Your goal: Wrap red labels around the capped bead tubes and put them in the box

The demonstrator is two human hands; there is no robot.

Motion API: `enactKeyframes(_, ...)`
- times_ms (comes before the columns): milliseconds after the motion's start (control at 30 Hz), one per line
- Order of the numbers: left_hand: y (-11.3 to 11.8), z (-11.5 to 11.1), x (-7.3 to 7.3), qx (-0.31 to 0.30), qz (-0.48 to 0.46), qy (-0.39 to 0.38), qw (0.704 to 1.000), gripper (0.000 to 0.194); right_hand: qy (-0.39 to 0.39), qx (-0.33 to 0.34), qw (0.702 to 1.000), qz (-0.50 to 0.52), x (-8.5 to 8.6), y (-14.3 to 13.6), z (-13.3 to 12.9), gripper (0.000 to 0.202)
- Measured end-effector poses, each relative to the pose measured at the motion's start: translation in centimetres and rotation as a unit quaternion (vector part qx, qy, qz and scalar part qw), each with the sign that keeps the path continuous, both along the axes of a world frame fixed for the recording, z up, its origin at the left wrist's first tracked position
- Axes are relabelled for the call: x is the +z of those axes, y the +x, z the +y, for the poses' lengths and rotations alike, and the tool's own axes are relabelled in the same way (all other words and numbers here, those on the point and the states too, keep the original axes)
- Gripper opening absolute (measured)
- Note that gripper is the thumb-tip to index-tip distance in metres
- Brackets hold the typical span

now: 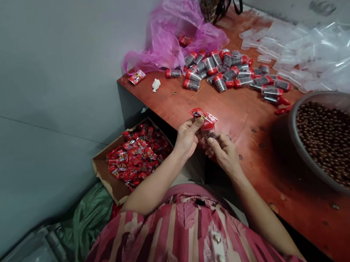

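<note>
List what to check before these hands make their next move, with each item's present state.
1. Left hand on the red wrapper: ok, pinching it.
2. Right hand on the small container: ok, gripped low.
3. Container fully wrapped: cannot tell, partly hidden by the hands.
4. Cardboard box open: ok, red packets show inside.
5. Basin of brown balls apart from both hands: ok.
</note>
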State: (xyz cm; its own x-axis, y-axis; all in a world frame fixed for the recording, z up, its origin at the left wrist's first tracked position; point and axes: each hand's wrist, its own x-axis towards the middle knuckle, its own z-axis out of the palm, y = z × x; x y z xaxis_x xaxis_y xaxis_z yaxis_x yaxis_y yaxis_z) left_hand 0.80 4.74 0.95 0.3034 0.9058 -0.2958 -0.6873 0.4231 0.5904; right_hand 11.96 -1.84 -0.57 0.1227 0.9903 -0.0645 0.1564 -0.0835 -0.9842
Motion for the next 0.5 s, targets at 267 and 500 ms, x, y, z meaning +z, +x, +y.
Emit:
enactKeyframes(267, -0.3, 0.0, -0.6, -0.09, 0.069, 0.045, 0.992, 0.032, 0.015, -0.027, 0.999, -0.043, -0.3, 0.4, -0.3, 0.023)
enactKeyframes(500, -0.8, 0.1, -0.6, -0.137, 0.098, 0.065, 0.984, 0.034, -0.018, -0.036, 0.999, 0.028, 0.1, 0.5, 0.0, 0.026)
